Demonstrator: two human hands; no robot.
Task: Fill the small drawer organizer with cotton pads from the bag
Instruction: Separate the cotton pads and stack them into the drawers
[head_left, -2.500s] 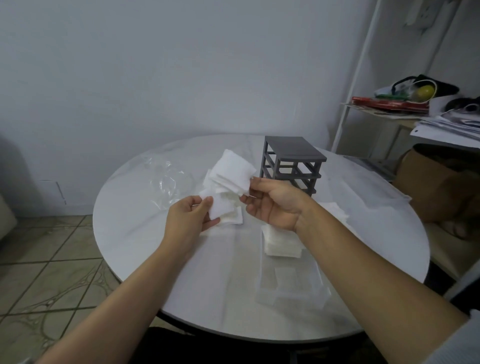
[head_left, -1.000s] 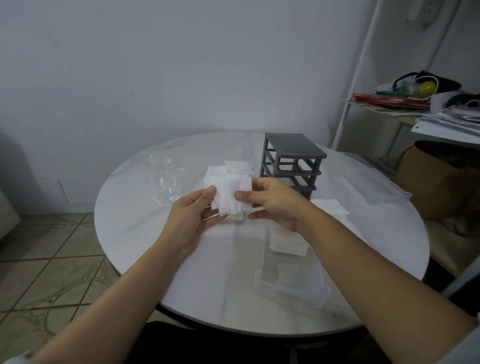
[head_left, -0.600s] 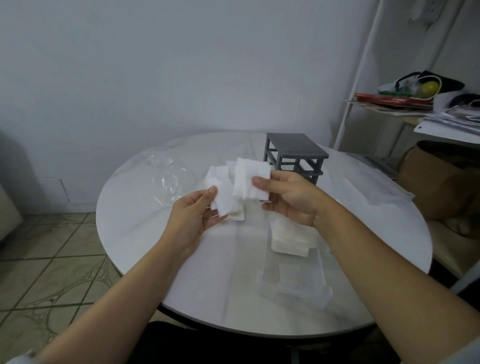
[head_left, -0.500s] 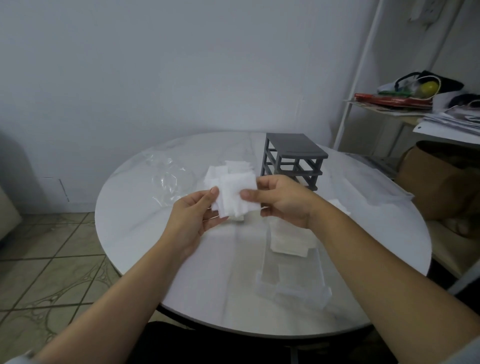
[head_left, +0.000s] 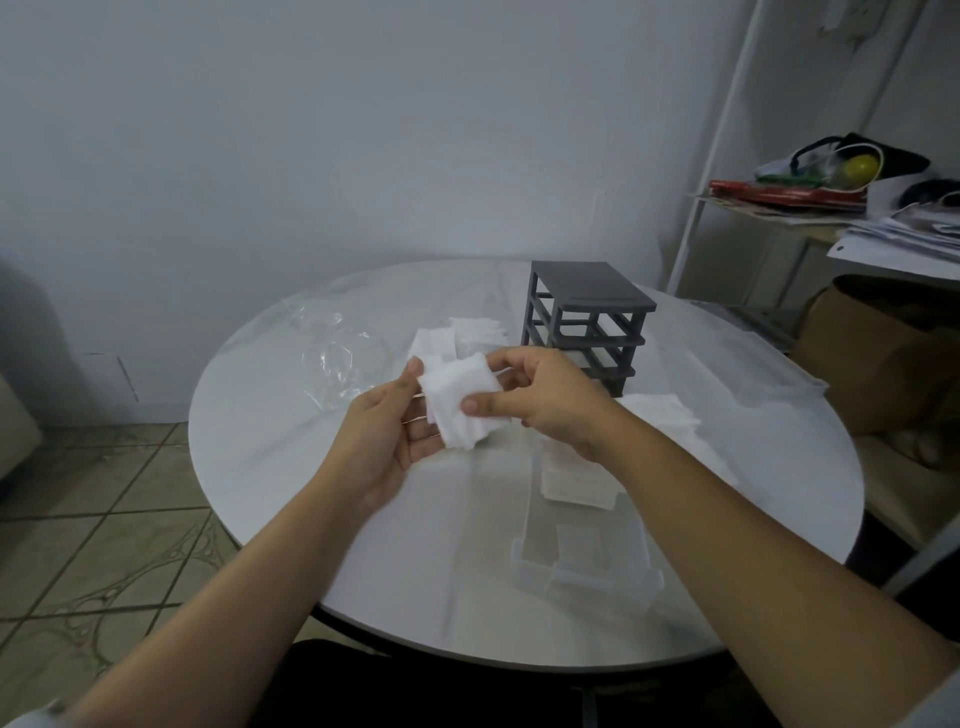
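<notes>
head | R hand (head_left: 550, 400) rejoins pads (head_left: 460, 405) to L hand (head_left: 379, 436) | both pinch

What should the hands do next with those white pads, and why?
Probably lower the pads into the clear drawer, beside what is already there. The left hand and right hand both hold them above the table. The drawer lies open just below, with one stack at its far end, and its near part looks mostly bare.
</notes>
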